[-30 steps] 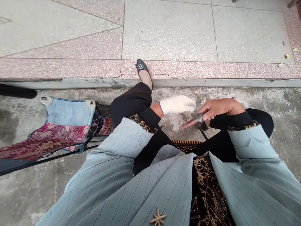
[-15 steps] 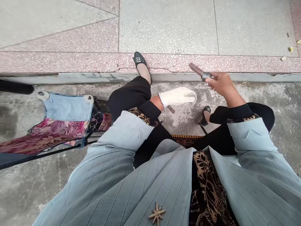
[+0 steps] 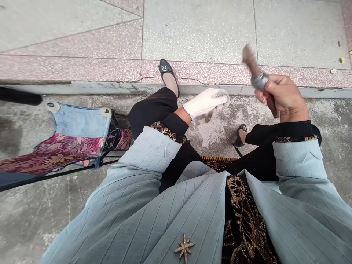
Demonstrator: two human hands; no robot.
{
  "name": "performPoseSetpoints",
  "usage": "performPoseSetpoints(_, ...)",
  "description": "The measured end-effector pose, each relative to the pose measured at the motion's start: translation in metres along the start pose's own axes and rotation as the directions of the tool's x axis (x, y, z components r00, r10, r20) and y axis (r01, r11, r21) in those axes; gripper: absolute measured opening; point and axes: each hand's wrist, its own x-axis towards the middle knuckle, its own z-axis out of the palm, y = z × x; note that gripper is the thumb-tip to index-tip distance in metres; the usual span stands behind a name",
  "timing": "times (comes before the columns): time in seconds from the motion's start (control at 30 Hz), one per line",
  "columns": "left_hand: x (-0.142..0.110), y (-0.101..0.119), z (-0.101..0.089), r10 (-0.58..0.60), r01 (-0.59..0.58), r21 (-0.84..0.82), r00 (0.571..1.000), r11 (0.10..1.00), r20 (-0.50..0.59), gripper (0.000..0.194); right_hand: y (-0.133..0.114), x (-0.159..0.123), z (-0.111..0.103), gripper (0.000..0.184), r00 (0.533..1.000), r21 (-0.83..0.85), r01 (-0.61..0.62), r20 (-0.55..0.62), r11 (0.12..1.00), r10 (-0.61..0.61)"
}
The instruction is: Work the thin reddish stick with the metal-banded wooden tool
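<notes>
Right hand [image 3: 287,94], fingers [image 3: 260,96] tight round a silver-banded brown tool [image 3: 257,78]; gloved left hand [image 3: 206,102] curled, hold unclear.

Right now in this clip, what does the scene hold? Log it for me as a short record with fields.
Left hand: in a white glove, curled; a brown piece shows beneath, whether gripped is unclear
Right hand: bare, closed on a brown item with a metallic band, its far end blurred
Beside the person's left: folding chair with denim and floral cloth
Between the legs: edge of a woven seat
Ground: concrete, with a tiled step ahead
</notes>
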Motion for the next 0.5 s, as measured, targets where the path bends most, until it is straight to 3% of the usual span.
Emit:
performPoseSetpoints(0.03, 0.001, -0.002, 0.001, 0.005, -0.005, 0.001, 1.0, 1.0, 0.007, 0.021, 0.0, 0.002, 0.0, 0.036, 0.99, 0.058, 0.06, -0.133, 0.997, -0.052)
performPoseSetpoints(0.1, 0.002, -0.003, 0.004, 0.012, -0.014, 0.024, 0.996, 1.0, 0.084, 0.021, 0.005, 0.009, 0.003, 0.039, 0.964, 0.104, 0.102, -0.256, 0.989, -0.073)
performPoseSetpoints(0.2, 0.001, -0.002, 0.008, 0.023, -0.028, 0.019, 0.965, 0.999, 0.261, 0.021, 0.021, 0.023, 0.01, 0.04, 0.956, 0.009, 0.012, -0.293, 1.0, -0.008)
performPoseSetpoints(0.27, 0.0, -0.001, 0.01, 0.028, -0.032, 0.006, 0.938, 0.999, 0.346, 0.02, 0.031, 0.03, 0.014, 0.048, 0.96, -0.211, -0.086, -0.278, 0.974, 0.024)
performPoseSetpoints(0.33, -0.001, 0.001, 0.01, 0.025, -0.029, 0.005, 0.924, 1.0, 0.381, 0.021, 0.037, 0.033, 0.018, 0.059, 0.967, -0.502, -0.15, -0.253, 0.852, 0.021)
performPoseSetpoints(0.4, -0.003, 0.003, 0.009, 0.017, -0.018, -0.002, 0.928, 1.0, 0.373, 0.022, 0.041, 0.034, 0.022, 0.062, 0.977, -0.725, -0.177, -0.213, 0.665, 0.028)
performPoseSetpoints(0.5, -0.005, 0.009, 0.005, 0.015, -0.012, -0.014, 0.956, 1.0, 0.291, 0.02, 0.043, 0.035, 0.027, 0.056, 0.983, -0.861, -0.164, -0.1, 0.482, 0.157)
